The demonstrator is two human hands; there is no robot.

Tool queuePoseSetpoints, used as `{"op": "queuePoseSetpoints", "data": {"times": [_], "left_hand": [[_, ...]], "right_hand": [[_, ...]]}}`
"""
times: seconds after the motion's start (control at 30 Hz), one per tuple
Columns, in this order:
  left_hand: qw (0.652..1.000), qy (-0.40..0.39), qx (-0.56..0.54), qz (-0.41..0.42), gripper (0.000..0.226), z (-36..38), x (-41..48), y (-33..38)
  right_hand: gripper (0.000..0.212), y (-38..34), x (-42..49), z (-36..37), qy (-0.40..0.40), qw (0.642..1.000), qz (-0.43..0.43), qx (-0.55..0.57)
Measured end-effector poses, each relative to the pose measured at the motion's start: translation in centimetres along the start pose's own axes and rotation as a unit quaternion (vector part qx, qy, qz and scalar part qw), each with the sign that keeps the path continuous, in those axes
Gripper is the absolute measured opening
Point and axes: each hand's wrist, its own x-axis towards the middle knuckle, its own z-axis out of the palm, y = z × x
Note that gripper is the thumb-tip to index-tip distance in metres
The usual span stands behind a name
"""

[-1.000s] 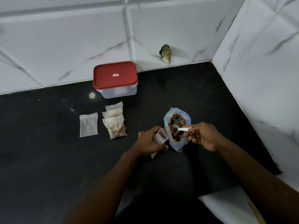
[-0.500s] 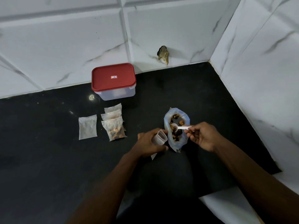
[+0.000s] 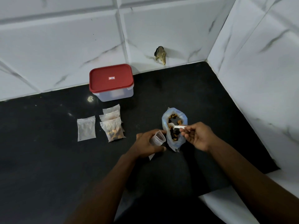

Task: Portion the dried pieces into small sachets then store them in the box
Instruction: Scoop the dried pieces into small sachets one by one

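- Nearby, front-left of the box (image 3: 115, 94), a flat sachet (image 3: 86, 128) lies on the black counter (image 3: 48, 159); its contents are too faint to tell.
- Straight in front of the box, three sachets overlap in a stack (image 3: 113, 128). The nearest one shows brown and dark pieces.
- The box stands against the white tiled wall (image 3: 48, 46) with its red lid (image 3: 111, 78) on.
- Front-right of the box, the left hand (image 3: 148, 144) curls round an open sachet (image 3: 157, 139), whose rounded mouth faces the bag. A corner of this sachet pokes out below the hand.
- Further right of the box, just beside that sachet, the bag (image 3: 174, 113) lies open on the counter with dried pieces (image 3: 174, 135) inside.
- A white spoon (image 3: 178, 127) has its bowl in the bag's mouth, over the pieces.
- Farthest right from the box, the right hand (image 3: 199, 135) pinches the spoon's handle between thumb and fingertips.
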Motion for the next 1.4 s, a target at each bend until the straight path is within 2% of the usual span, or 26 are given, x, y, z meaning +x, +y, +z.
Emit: {"op": "queuePoseSetpoints", "data": {"times": [0.23,0.57,0.8,0.93,1.2,1.4], "left_hand": [[1.000,0.012,-0.003,0.005,0.062,0.3,-0.5,0.4],[1.000,0.011,0.014,0.011,0.065,0.3,-0.4,0.1],[0.998,0.063,0.005,0.016,0.051,0.2,-0.2,-0.5],[0.994,0.104,0.004,0.036,0.045,-0.2,-0.2,0.0],[0.990,0.124,0.000,0.067,0.037,-0.2,0.5,1.3],[0.987,0.128,-0.009,0.092,0.033,-0.1,0.8,1.6]], "right_hand": [[0.023,0.0,-0.1,-1.4,0.005,1.000,0.020,0.010],[0.019,0.2,-0.5,-1.2,-0.009,0.995,0.047,0.087],[0.022,0.3,-0.9,-2.2,-0.034,0.992,0.044,0.113],[0.023,0.1,-1.2,-2.1,-0.047,0.992,0.035,0.108],[0.016,-0.6,-2.6,-0.7,-0.118,0.991,0.003,0.059],[0.025,-0.3,-3.1,0.5,-0.172,0.985,-0.032,-0.002]]}}
